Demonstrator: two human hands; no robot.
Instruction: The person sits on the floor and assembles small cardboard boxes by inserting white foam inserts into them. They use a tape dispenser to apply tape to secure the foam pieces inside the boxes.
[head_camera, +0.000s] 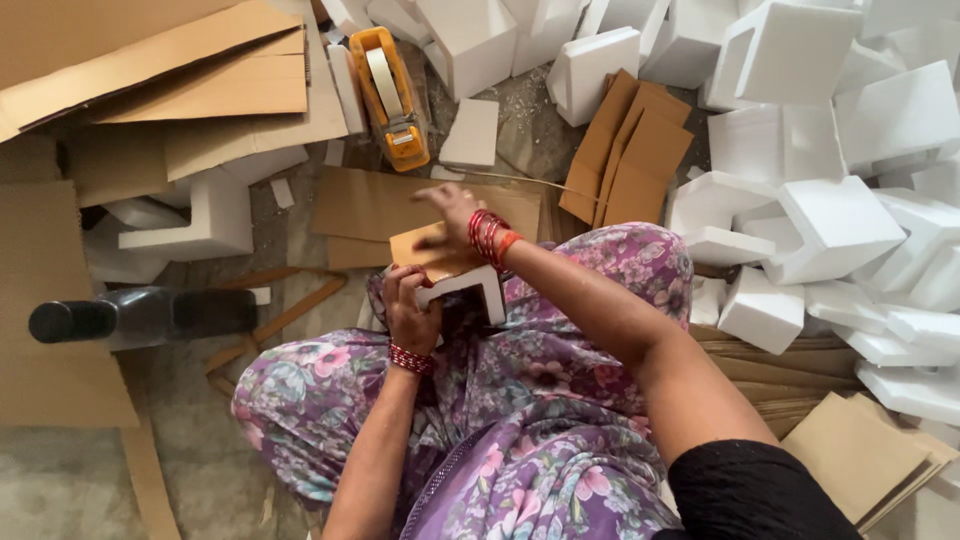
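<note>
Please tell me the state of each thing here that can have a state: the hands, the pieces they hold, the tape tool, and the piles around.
left hand: closed around the white foam piece
right hand: fingers spread, flat on the small cardboard piece
white foam piece: held over the lap
small cardboard piece: lying on the foam piece
tape dispenser: lying on the floor, untouched
foam blocks: heaped loosely

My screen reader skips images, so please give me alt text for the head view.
Seen from above, a seated person's left hand grips a white foam corner piece while the right hand presses a cardboard piece onto it. Foam blocks and a yellow tape dispenser lie around.
</note>
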